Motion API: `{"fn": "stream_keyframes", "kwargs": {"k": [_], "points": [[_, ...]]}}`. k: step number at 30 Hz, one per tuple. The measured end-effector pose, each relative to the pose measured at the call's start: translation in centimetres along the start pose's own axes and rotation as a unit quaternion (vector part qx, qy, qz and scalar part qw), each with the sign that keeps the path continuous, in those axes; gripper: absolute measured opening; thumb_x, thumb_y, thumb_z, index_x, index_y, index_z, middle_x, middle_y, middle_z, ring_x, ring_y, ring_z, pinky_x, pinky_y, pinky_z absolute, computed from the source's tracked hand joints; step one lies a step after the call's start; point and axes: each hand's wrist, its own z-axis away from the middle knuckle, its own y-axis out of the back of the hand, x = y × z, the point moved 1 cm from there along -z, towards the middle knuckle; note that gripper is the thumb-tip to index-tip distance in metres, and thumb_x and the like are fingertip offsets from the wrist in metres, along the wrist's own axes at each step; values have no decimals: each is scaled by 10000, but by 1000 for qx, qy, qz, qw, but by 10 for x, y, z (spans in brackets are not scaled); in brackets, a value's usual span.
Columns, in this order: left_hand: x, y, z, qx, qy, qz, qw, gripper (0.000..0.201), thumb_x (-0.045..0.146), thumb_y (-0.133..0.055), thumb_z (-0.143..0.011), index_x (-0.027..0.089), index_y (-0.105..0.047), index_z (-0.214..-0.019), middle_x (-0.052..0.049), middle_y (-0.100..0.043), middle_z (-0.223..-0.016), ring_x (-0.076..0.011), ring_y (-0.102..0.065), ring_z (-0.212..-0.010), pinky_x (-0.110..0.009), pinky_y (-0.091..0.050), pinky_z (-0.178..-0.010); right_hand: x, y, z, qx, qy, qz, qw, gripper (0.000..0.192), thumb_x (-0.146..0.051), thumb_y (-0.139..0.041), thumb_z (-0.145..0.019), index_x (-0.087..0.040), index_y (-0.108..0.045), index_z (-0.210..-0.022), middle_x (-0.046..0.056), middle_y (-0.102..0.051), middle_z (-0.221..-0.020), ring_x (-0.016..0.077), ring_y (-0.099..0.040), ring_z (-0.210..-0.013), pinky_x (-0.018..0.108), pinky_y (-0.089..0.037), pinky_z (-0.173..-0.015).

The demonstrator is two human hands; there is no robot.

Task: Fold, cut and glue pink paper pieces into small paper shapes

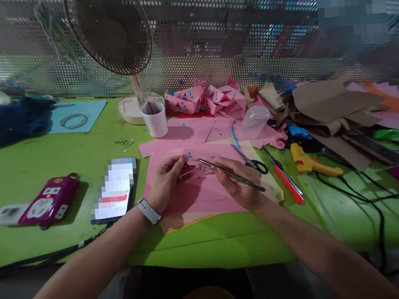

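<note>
My right hand (239,181) grips a pair of dark metal tweezers (236,174), held like a pen with the bent tips pointing left. My left hand (169,175) is closed in a pinch just left of the tips; what sits between its thumb and finger is too small to make out. Beneath both hands lie pink paper sheets (203,200). Tiny blue pieces (201,168) are scattered on the pink around the tweezer tips. Scissors (250,160) with dark handles rest to the right of my right hand.
A phone (116,190) and a purple power strip (51,200) lie left. Behind stand a fan (110,32), a white cup (155,120) and folded pink paper shapes (205,98). Rightward are a red cutter knife (288,179), yellow glue gun (313,161), cables and brown paper (334,102).
</note>
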Motion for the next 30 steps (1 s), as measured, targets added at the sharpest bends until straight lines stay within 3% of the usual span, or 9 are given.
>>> {"fn": "stream_keyframes", "kwargs": {"k": [15, 30], "points": [[0, -1, 0, -5, 3, -8, 1000, 273, 363, -780, -723, 147, -670, -848, -10, -688, -805, -142, -679, -796, -339, -567, -853, 0, 0, -1, -15, -11, -4, 1000, 244, -127, -610, -871, -209, -676, -1091, 41, -758, -985, 163, -731, -845, 274, -602, -790], [0, 0, 1, -2, 2, -11, 1000, 307, 386, -804, -689, 153, -689, -854, -5, -683, -807, -123, -666, -771, -288, -568, -797, 0, -2, -2, -15, 5, -4, 1000, 180, -123, -611, -871, -192, -680, -1022, 45, -765, -920, 149, -729, -793, 252, -591, -740]]}}
